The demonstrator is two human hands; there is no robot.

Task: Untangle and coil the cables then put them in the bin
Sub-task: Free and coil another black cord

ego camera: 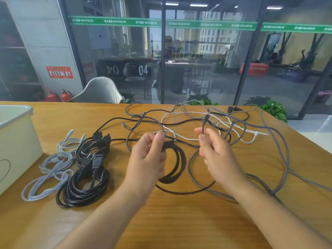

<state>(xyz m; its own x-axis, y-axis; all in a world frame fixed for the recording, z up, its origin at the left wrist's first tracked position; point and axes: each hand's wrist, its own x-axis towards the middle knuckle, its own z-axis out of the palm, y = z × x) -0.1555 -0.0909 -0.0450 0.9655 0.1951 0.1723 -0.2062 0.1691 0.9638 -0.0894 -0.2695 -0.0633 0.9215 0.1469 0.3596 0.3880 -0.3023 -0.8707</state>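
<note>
While the left hand [148, 157] grips a dark coil [173, 164] of cable with curled fingers, thumb pinching the loops near the top, the right hand [213, 150] pinches a dark cable end [204, 123] between thumb and fingers, holding it upright just above the hand. Both hands hover over the wooden table [170, 221]. Beyond the hands lies the tangle [206, 119]: black, white and braided grey cables crossing each other, with a braided grey cable [285, 159] looping out to the right of the right hand. Left of the left hand sit finished coils: two black power cable coils [84, 189] with plugs, and further left pale grey cable coils [48, 177]. Furthest left, at the table edge, stands the cream bin [16, 141]; inside not visible. Readable writing: green strip [161, 23] across the glass wall says "MAXIMUM" repeatedly; white "04" [143, 70] on the glass, mirrored again to its left. Red notice [59, 72] on the pillar, text too small. Two red fire extinguishers [59, 96] on the floor below it.
</note>
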